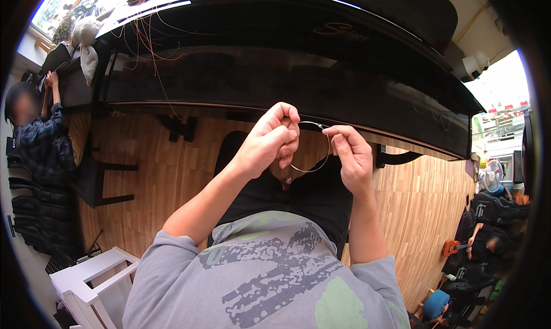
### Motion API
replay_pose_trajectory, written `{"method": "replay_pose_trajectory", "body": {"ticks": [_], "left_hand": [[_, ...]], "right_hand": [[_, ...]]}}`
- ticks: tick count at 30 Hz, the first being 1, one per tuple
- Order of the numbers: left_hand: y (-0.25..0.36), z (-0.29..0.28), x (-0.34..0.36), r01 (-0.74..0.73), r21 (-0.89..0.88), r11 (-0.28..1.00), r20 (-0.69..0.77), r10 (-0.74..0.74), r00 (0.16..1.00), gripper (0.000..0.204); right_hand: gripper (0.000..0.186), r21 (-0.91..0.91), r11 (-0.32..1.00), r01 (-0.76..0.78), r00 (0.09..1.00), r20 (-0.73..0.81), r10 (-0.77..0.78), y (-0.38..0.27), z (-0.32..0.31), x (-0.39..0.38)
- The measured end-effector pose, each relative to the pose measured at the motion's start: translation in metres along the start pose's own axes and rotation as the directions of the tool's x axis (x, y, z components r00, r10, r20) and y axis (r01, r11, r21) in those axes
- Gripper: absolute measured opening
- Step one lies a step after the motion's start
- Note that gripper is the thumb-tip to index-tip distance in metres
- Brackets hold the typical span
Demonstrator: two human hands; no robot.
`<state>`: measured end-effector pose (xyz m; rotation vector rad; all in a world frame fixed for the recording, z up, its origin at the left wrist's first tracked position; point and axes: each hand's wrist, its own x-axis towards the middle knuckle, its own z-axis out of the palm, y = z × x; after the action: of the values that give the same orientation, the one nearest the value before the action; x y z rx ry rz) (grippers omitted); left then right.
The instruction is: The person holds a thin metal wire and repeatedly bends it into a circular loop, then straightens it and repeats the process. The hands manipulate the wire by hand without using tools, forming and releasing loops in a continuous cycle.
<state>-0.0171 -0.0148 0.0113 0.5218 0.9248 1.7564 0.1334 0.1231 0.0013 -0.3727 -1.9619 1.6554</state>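
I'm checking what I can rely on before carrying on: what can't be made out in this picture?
All in the head view:
- Both ends of the thin loop: covered where the left hand and right hand grip it.
- Loose strands against the black piano: too thin to count.
- White furniture: lower part cut off by the bottom edge.
- Small orange guitar: too small to see its strings.

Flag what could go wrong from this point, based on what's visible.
The thin wire loop is bent in midair between the left hand and right hand; if a fingertip grip slips, it might spring open. The loose strands trailing over the glossy black front could tangle or slide off if brushed.
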Motion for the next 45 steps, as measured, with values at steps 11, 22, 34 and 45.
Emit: {"method": "replay_pose_trajectory", "body": {"ticks": [11, 22, 34, 45], "left_hand": [[0.004, -0.001, -0.008, -0.220, 0.490, 0.843, 0.042, 0.229, 0.973, 0.014], [0.013, 0.012, -0.014, -0.343, 0.829, 0.442, 0.094, 0.494, 0.864, 0.021], [0.002, 0.017, -0.010, -0.251, 0.718, 0.649, -0.026, 0.386, 0.922, 0.019], [0.003, 0.020, -0.007, -0.112, 0.622, 0.775, -0.076, 0.201, 0.977, 0.024]], "right_hand": [[0.020, 0.201, 0.979, 0.039, 0.999, -0.033, -0.033, -0.011, -0.012, -0.001], [0.021, 0.406, 0.914, -0.009, 0.999, -0.040, 0.028, -0.025, -0.015, -0.006], [0.014, 0.227, 0.972, -0.065, 0.991, 0.127, 0.037, -0.040, 0.001, -0.005], [0.017, -0.375, 0.902, 0.213, 0.952, -0.129, -0.278, -0.037, 0.012, -0.002]]}}
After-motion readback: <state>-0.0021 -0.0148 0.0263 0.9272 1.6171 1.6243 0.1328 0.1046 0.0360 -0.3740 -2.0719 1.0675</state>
